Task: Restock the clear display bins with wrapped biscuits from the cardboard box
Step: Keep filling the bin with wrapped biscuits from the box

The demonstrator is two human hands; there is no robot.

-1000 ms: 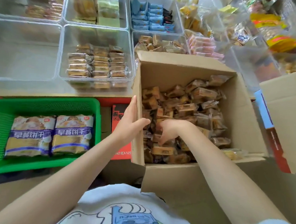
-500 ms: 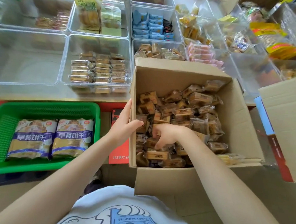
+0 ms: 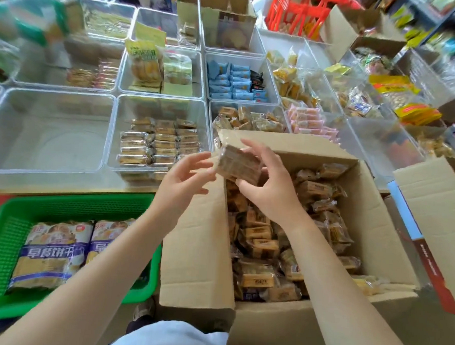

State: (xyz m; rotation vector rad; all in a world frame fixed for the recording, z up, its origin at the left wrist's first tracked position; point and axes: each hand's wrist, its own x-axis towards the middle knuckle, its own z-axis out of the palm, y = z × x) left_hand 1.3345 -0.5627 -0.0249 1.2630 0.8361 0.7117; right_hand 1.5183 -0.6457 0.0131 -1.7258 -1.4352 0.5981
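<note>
Our right hand (image 3: 270, 193) grips a biscuit stack (image 3: 238, 164) above the cardboard box (image 3: 376, 219); left hand (image 3: 183, 180) loosely spread, fingertips touching it.

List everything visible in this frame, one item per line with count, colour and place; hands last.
cardboard box: one, brown, open, centre right, full of wrapped biscuits
held biscuit stack: one handful, brown, above the box's far left corner
clear display bins: many, transparent, in rows behind the box
part-filled bin: one, rows of brown biscuits, left of the box's far edge
bare bin: one, clear, far left of the front row
blue packets: a bin's worth, second row
pink packets: a bin's worth, behind the box
green basket: one, lower left, holding two large biscuit bags
second box flap: brown, right edge
left hand: fingers spread, beside the stack
right hand: grips the stack
</note>
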